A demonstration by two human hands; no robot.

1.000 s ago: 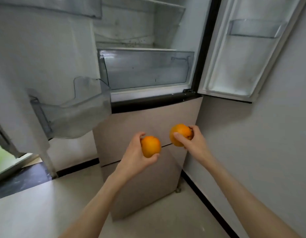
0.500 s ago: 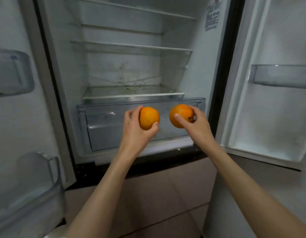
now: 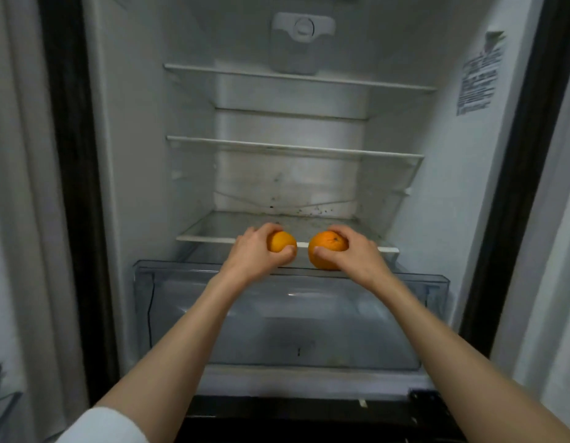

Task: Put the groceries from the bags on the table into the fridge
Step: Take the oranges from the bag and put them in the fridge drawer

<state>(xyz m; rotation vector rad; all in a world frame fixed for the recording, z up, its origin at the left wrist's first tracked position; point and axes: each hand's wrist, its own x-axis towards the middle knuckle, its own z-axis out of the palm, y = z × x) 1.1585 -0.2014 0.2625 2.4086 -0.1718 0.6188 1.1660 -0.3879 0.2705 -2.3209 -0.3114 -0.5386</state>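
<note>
The fridge [image 3: 453,187] stands open in front of me with bare shelves. My left hand [image 3: 253,255] grips a small orange [image 3: 280,242] from above. My right hand [image 3: 352,254] grips a larger orange [image 3: 325,251] the same way. Both oranges are at the front edge of the lowest glass shelf [image 3: 210,239], side by side with a narrow gap between them. Whether they rest on the shelf I cannot tell.
A clear crisper drawer [image 3: 293,314] sits right under the lowest shelf. Two more glass shelves [image 3: 293,148] lie above, with a white control box [image 3: 301,39] at the top back. A paper label [image 3: 478,78] is on the right inner wall. Door edges flank both sides.
Both hands have risen and reached forward with the oranges, from in front of the drawer to the lowest shelf's edge. My view has moved closer and up into the fridge.
</note>
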